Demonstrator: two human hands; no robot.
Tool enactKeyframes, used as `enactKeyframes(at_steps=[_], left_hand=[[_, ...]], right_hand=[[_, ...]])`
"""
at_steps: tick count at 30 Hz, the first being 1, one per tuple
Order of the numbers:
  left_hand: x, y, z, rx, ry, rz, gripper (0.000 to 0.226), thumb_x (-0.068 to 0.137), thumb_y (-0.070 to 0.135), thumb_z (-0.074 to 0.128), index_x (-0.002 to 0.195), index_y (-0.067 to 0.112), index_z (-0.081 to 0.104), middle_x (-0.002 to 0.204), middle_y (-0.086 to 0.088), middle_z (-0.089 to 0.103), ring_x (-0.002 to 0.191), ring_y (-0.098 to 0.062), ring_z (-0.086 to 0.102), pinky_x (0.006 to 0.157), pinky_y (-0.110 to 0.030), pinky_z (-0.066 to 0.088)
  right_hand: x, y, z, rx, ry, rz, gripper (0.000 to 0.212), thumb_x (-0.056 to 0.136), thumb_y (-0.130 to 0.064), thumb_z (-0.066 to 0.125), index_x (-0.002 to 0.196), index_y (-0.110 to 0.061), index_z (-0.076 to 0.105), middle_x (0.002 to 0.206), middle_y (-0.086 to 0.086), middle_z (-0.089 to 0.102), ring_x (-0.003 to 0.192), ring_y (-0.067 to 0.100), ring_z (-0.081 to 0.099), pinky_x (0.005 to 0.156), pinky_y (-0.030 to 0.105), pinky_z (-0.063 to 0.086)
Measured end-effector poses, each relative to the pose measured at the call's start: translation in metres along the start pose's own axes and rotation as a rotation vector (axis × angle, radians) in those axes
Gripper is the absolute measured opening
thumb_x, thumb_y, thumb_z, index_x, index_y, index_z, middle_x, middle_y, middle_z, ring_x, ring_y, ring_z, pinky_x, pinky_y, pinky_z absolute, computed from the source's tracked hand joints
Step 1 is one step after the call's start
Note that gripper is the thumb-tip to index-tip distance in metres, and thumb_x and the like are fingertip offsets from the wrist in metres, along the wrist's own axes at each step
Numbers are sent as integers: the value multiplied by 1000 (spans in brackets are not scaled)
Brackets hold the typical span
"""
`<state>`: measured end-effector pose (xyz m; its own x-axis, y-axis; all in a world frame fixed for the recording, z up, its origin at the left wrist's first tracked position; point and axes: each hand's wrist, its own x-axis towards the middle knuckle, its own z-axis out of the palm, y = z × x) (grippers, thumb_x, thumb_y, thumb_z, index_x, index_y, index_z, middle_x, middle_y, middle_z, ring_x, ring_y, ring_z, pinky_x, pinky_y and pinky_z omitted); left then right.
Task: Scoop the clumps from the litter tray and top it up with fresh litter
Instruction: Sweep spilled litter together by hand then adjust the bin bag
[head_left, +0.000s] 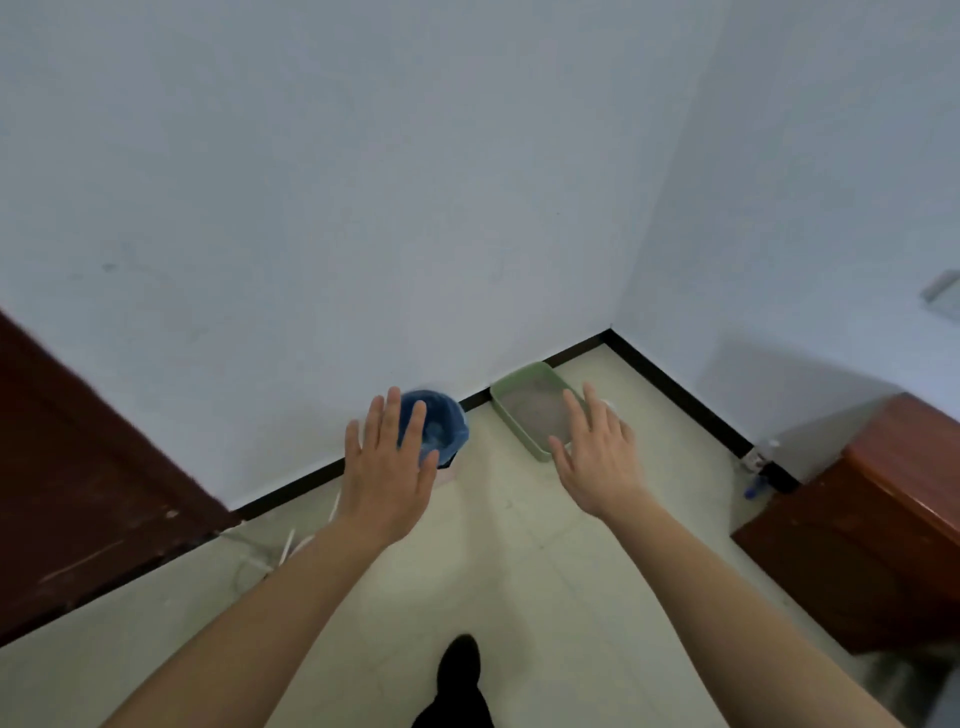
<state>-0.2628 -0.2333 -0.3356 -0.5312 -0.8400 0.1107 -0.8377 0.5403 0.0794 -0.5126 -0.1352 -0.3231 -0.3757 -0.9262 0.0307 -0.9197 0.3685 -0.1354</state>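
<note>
A pale green litter tray holding grey litter lies on the floor in the corner, along the wall's dark skirting. Left of it stands a small bin lined with a blue bag. I stand back from both. My left hand is stretched out flat, fingers spread, in front of the bin in the picture. My right hand is also flat and spread, covering the tray's near right end. Both hands hold nothing. No scoop or litter bag shows.
A dark brown door stands at the left. A reddish wooden cabinet fills the right side. A small bottle and a dark object lie by the right wall. White cables run along the floor. My dark shoe is below.
</note>
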Motion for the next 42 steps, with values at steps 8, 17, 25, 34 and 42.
enactKeyframes(at_steps=[8, 17, 25, 34, 42], left_hand=[[219, 66, 4, -6, -70, 88, 67, 98, 50, 14, 155, 15, 9, 162, -17, -1, 149, -35, 3, 116, -56, 18], [380, 172, 54, 31, -106, 149, 66, 98, 52, 5, 154, 19, -8, 161, -13, -16, 149, -31, -11, 119, -53, 6], [476, 247, 131, -98, -205, -76, 76, 92, 64, 5, 155, 22, -5, 161, -12, -13, 149, -31, -9, 119, -53, 7], [494, 243, 276, -200, -320, -201, 66, 101, 50, 24, 156, 18, 7, 163, -9, -2, 150, -26, -4, 119, -46, 6], [397, 177, 573, -187, -614, -257, 64, 101, 48, 23, 155, 17, 8, 162, -12, 2, 149, -29, 1, 120, -47, 10]], right_hand=[[147, 106, -37, -29, -11, 173, 65, 102, -46, 35, 156, -15, 15, 163, 13, 11, 146, 31, 24, 115, 44, 24], [267, 232, -8, 21, -60, 196, 64, 103, -47, 30, 156, -17, 12, 164, 11, 10, 147, 29, 22, 116, 43, 24], [401, 326, 40, 82, -173, 19, 59, 103, -44, 32, 153, -13, 25, 160, 13, 23, 145, 28, 28, 116, 44, 26], [455, 323, 204, 184, -317, 11, 59, 100, -40, 40, 151, -13, 32, 156, 14, 33, 139, 31, 37, 110, 45, 36], [379, 316, 508, 307, -579, 84, 50, 102, -25, 46, 147, -6, 38, 147, 16, 44, 132, 31, 46, 103, 41, 41]])
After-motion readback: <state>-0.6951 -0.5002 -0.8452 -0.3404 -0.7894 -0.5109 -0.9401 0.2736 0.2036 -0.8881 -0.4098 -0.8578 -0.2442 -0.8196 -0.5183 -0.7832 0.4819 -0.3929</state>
